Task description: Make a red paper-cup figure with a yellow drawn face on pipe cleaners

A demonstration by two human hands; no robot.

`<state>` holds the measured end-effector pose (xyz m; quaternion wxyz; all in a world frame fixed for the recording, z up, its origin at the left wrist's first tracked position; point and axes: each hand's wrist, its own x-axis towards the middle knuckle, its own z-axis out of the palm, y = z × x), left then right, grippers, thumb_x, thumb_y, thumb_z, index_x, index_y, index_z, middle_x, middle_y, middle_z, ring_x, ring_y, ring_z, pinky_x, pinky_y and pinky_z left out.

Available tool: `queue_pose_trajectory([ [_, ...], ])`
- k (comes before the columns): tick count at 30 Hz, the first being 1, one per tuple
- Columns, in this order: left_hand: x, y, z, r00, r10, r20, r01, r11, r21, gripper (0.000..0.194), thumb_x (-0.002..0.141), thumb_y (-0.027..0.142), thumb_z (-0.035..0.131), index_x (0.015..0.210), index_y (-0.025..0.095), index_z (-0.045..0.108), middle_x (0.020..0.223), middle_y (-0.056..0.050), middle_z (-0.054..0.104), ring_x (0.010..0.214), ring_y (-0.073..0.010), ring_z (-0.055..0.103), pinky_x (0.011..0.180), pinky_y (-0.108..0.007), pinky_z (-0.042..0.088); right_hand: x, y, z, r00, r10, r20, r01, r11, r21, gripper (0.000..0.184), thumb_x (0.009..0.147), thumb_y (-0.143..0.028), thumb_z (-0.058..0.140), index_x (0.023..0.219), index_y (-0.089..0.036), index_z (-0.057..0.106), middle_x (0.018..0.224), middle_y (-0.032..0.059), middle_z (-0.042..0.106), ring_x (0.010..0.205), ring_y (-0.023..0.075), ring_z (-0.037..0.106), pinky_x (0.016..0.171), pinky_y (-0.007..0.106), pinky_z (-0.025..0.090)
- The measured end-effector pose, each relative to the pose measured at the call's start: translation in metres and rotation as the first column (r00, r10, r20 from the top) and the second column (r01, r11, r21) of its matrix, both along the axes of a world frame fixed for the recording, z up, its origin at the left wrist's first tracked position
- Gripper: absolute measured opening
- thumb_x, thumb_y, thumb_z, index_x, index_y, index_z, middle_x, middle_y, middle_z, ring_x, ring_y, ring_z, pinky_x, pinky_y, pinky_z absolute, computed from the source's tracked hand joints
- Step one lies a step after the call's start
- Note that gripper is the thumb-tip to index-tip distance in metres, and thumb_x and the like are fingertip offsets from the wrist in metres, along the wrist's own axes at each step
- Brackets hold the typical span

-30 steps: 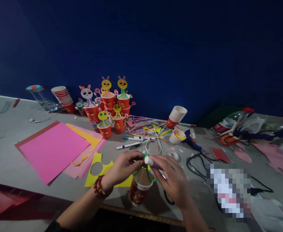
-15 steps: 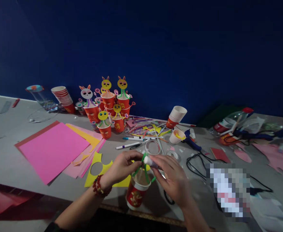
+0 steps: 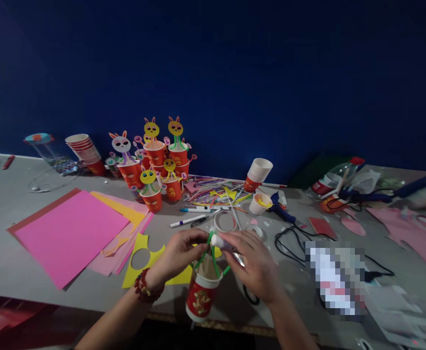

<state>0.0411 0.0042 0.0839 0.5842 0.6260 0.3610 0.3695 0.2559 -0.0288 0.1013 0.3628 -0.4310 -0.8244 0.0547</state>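
My left hand is closed in a pinch on the tops of the green pipe cleaners, which rise from a red and white paper cup with a gold print. The cup is tilted slightly at the near edge of the table. In my right hand is a white glue stick, its rounded end against or very near the pipe cleaner tops; the exact contact is hidden by fingers. Yellow paper with cut-out holes lies under and beside my left hand.
Finished rabbit-faced cups stand at the back left, near stacked cups. Pink paper sheets lie left. Loose pipe cleaners, pens and a tape roll lie ahead. A glue gun with black cord lies right.
The view has shifted, so the table things sit a little further left. Both hands keep their hold on the pipe cleaners and the glue stick; the cup tilts slightly more.
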Motion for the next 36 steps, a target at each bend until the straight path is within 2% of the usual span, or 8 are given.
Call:
queue_pose_trajectory([
  [3, 0.001, 0.0, -0.002, 0.999, 0.026, 0.031, -0.025, 0.999, -0.025, 0.017, 0.086, 0.027, 0.067, 0.097, 0.015, 0.073, 0.089, -0.005, 0.07, 0.077, -0.0144, 0.06, 0.067, -0.021, 0.046, 0.0, 0.0, -0.003, 0.999, 0.001, -0.052, -0.003, 1.0, -0.025, 0.037, 0.091, -0.015, 0.061, 0.125, -0.028, 0.062, 0.113, 0.0054, 0.074, 0.103, 0.0249, 0.067, 0.093, 0.044, 0.051],
  [5, 0.0, 0.001, -0.002, 0.994, 0.083, 0.07, -0.077, 0.994, -0.077, 0.019, 0.085, 0.03, 0.069, 0.098, 0.016, 0.072, 0.087, -0.004, 0.07, 0.073, -0.0134, 0.059, 0.063, -0.02, 0.045, 0.007, 0.002, -0.009, 0.966, -0.132, -0.224, 0.124, 0.991, -0.046, 0.036, 0.092, -0.021, 0.063, 0.128, -0.027, 0.061, 0.116, 0.0076, 0.073, 0.103, 0.0249, 0.067, 0.09, 0.041, 0.054],
  [8, -0.005, 0.002, 0.0, 0.984, 0.149, 0.102, -0.135, 0.982, -0.135, 0.023, 0.082, 0.034, 0.072, 0.097, 0.016, 0.072, 0.085, -0.004, 0.07, 0.071, -0.013, 0.059, 0.062, -0.02, 0.047, 0.031, 0.008, -0.025, 0.758, -0.392, -0.521, 0.349, 0.919, -0.184, 0.039, 0.093, -0.037, 0.063, 0.129, -0.023, 0.06, 0.121, 0.0121, 0.07, 0.107, 0.0272, 0.067, 0.088, 0.04, 0.056],
  [11, -0.011, 0.003, 0.0, 0.978, 0.171, 0.115, -0.152, 0.975, -0.163, 0.026, 0.08, 0.036, 0.075, 0.096, 0.016, 0.071, 0.081, -0.003, 0.068, 0.069, -0.0128, 0.058, 0.061, -0.021, 0.048, 0.061, 0.017, -0.047, 0.625, -0.522, -0.581, 0.392, 0.853, -0.344, 0.044, 0.086, -0.049, 0.07, 0.119, -0.02, 0.067, 0.111, 0.0111, 0.073, 0.098, 0.0274, 0.069, 0.086, 0.042, 0.056],
  [16, -0.012, 0.002, -0.003, 0.978, 0.174, 0.111, -0.153, 0.972, -0.179, 0.029, 0.076, 0.037, 0.077, 0.093, 0.015, 0.07, 0.078, -0.002, 0.066, 0.068, -0.0135, 0.057, 0.061, -0.022, 0.049, 0.088, 0.032, -0.078, 0.659, -0.546, -0.517, 0.329, 0.828, -0.455, 0.045, 0.083, -0.055, 0.07, 0.109, -0.019, 0.068, 0.103, 0.0107, 0.076, 0.089, 0.0266, 0.071, 0.077, 0.038, 0.058],
  [23, -0.008, -0.003, 0.0, 0.989, 0.11, 0.1, -0.093, 0.983, -0.159, 0.03, 0.079, 0.04, 0.076, 0.093, 0.014, 0.07, 0.079, -0.003, 0.064, 0.07, -0.0137, 0.056, 0.062, -0.024, 0.047, 0.089, 0.075, -0.09, 0.741, -0.526, -0.416, 0.408, 0.846, -0.343, 0.043, 0.083, -0.049, 0.068, 0.112, -0.019, 0.06, 0.105, 0.0121, 0.073, 0.096, 0.0284, 0.071, 0.085, 0.045, 0.058],
  [27, -0.01, -0.004, 0.001, 0.988, 0.118, 0.098, -0.101, 0.982, -0.16, 0.031, 0.078, 0.041, 0.077, 0.091, 0.014, 0.07, 0.079, -0.002, 0.063, 0.07, -0.0134, 0.055, 0.063, -0.023, 0.046, 0.085, 0.093, -0.099, 0.779, -0.533, -0.331, 0.433, 0.839, -0.33, 0.032, 0.082, -0.045, 0.068, 0.102, -0.021, 0.062, 0.096, 0.0107, 0.075, 0.087, 0.0287, 0.073, 0.077, 0.043, 0.059],
  [36, -0.016, -0.003, -0.003, 0.987, 0.115, 0.112, -0.094, 0.98, -0.178, 0.029, 0.08, 0.04, 0.076, 0.093, 0.015, 0.07, 0.081, -0.002, 0.064, 0.073, -0.0134, 0.054, 0.066, -0.023, 0.045, 0.085, 0.064, -0.087, 0.784, -0.597, -0.17, 0.554, 0.797, -0.241, 0.04, 0.083, -0.052, 0.067, 0.106, -0.02, 0.06, 0.097, 0.0111, 0.072, 0.085, 0.0298, 0.069, 0.074, 0.044, 0.056],
])
